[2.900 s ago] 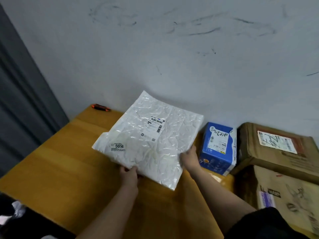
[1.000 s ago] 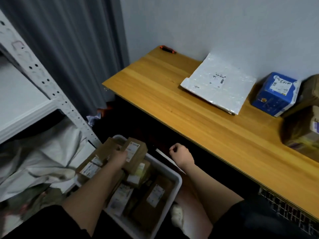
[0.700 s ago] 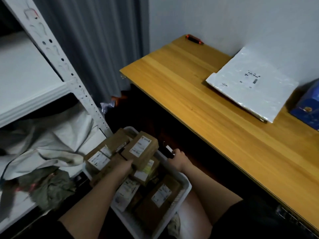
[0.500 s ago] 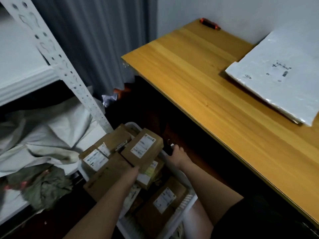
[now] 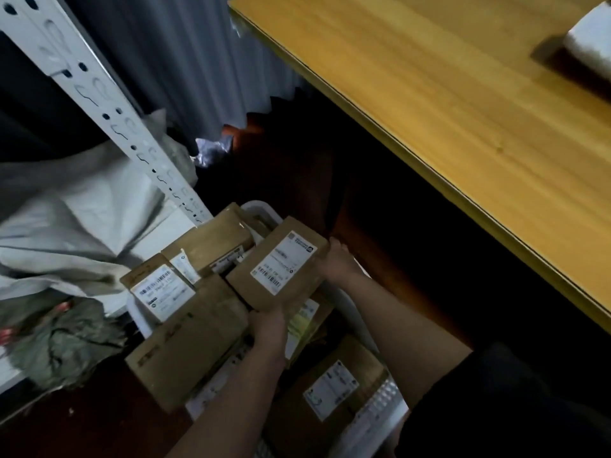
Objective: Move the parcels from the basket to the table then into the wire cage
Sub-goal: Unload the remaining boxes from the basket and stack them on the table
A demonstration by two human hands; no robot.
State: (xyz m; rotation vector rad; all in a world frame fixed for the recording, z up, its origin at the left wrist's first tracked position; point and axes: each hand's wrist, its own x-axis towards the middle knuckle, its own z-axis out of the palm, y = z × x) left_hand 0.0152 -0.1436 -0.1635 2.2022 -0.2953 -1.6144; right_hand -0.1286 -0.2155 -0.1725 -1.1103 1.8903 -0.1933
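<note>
Nearest me, my bare left forearm reaches in over the white plastic basket (image 5: 377, 414), which sits on the floor packed with brown cardboard parcels. A brown parcel with a white label (image 5: 334, 391) lies low at the basket's near end, and a long plain brown box (image 5: 185, 352) leans across its left rim. My left hand (image 5: 269, 322) holds the near edge of a flat brown cardboard parcel with a white shipping label (image 5: 281, 264), the fingers curled under it. My right hand (image 5: 337, 262) grips the same parcel at its right edge, so the grip of both hands is on that one box, which sits tilted atop the pile inside the basket. Just left of it lie a small labelled brown box (image 5: 158, 289) and another brown box (image 5: 211, 242). Beyond stand a white perforated shelf post (image 5: 109, 104), crumpled grey sheeting (image 5: 76, 219) and a grey curtain (image 5: 185, 51). Up right runs the yellow wooden bench (image 5: 446, 94), with the corner of a white padded mailer (image 5: 591, 44) on it.
</note>
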